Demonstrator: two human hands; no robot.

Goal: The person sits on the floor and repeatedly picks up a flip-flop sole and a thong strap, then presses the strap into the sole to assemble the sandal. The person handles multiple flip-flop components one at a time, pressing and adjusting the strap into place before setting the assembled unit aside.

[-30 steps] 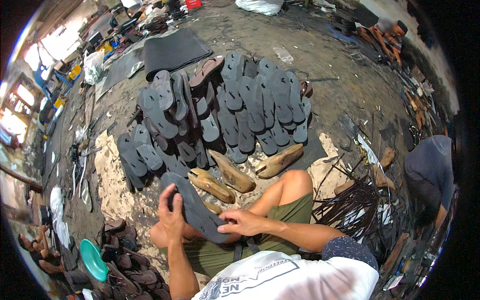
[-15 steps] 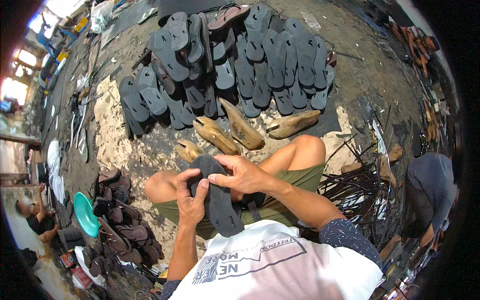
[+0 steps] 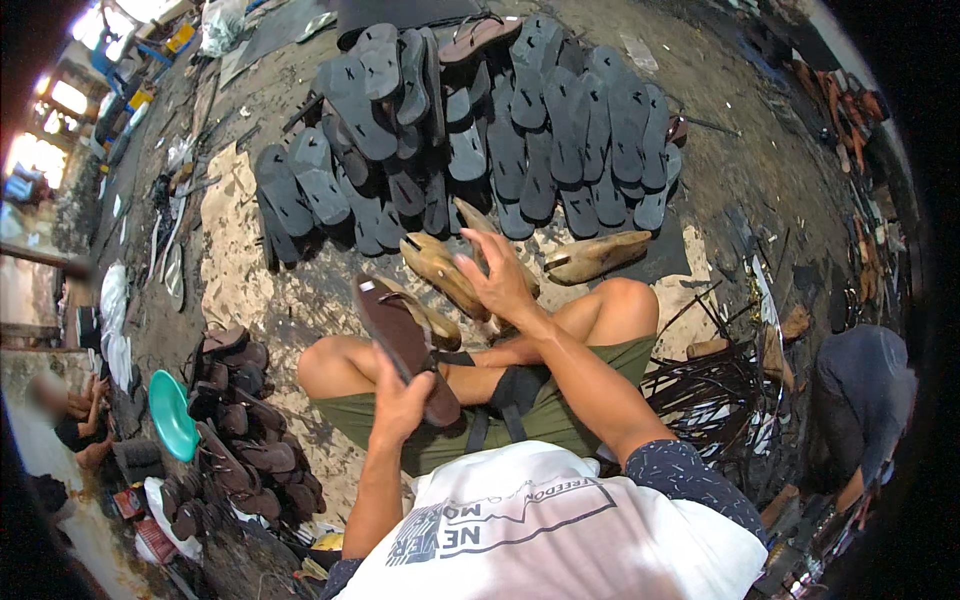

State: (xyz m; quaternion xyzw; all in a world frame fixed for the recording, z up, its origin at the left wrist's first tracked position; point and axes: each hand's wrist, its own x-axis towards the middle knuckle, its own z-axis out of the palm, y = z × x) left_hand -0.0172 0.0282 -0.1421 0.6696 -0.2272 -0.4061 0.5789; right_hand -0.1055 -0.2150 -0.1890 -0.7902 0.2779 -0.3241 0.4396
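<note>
My left hand [image 3: 402, 400] grips a dark brown flip-flop [image 3: 392, 325] by its lower end, in front of my crossed legs. The brown face of the sole shows, with a small pale patch near its far end. My right hand [image 3: 503, 282] is empty, its fingers apart, over the wooden shoe lasts. One last [image 3: 440, 272] lies just left of that hand, and another [image 3: 597, 257] rests to its right. Partly hidden behind the flip-flop is a further last [image 3: 432, 322]; one more is mostly covered by my right hand.
Beyond the lasts stands a large cluster of dark soles [image 3: 565, 125]. A heap of brown sandals [image 3: 245, 440] lies at left beside a green basin [image 3: 173, 415]. Thin dark strips [image 3: 715, 375] are tangled at right. Another person [image 3: 80, 415] sits far left; someone's dark clothing [image 3: 862, 400] shows far right.
The flip-flop has turned over from its black underside to its brown face. My right hand has let go of it and moved forward over the lasts, while my left hand keeps its hold.
</note>
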